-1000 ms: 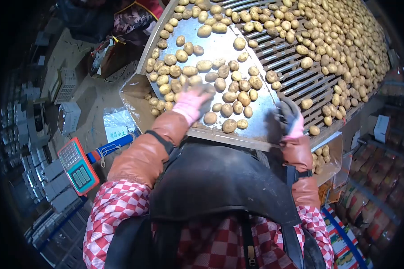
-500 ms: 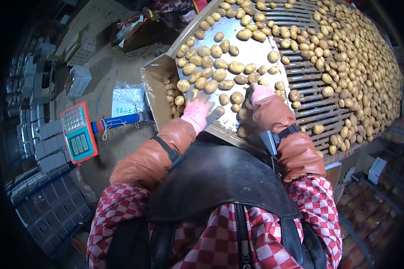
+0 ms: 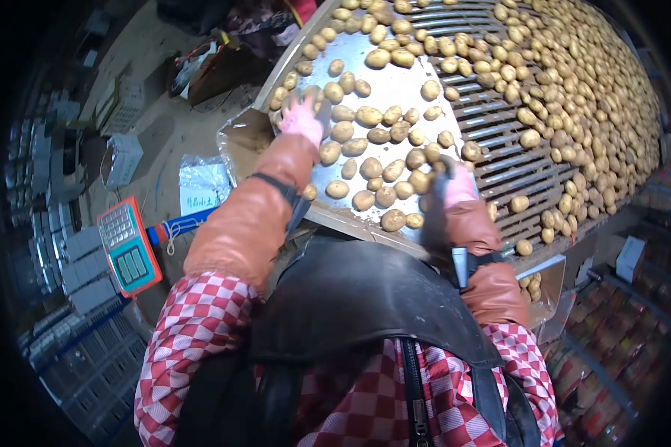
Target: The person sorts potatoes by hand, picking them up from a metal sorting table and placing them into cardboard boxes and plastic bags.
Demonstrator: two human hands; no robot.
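My left hand (image 3: 303, 118), in a pink glove with grey fingertips, reaches over the left edge of a metal sorting tray (image 3: 328, 212). Its fingers are spread and touch or hover just over potatoes (image 3: 333, 92) there. My right hand (image 3: 457, 185), gloved alike, is at the tray's right side, beside a group of potatoes (image 3: 419, 181). Motion smears its fingers, so whether it grips a potato cannot be made out. More loose potatoes (image 3: 369, 115) lie across the tray between both hands.
A slatted rack (image 3: 492, 127) with a large heap of potatoes (image 3: 604, 112) adjoins the tray on the right. At left are an open carton (image 3: 242, 141), partly behind my arm, and a scale display (image 3: 130, 246). A box holding potatoes (image 3: 531, 287) stands below right.
My left hand has moved forward and left along the tray edge. My right hand has drawn back and right. Several potatoes near the front edge have shifted, and the view has moved slightly.
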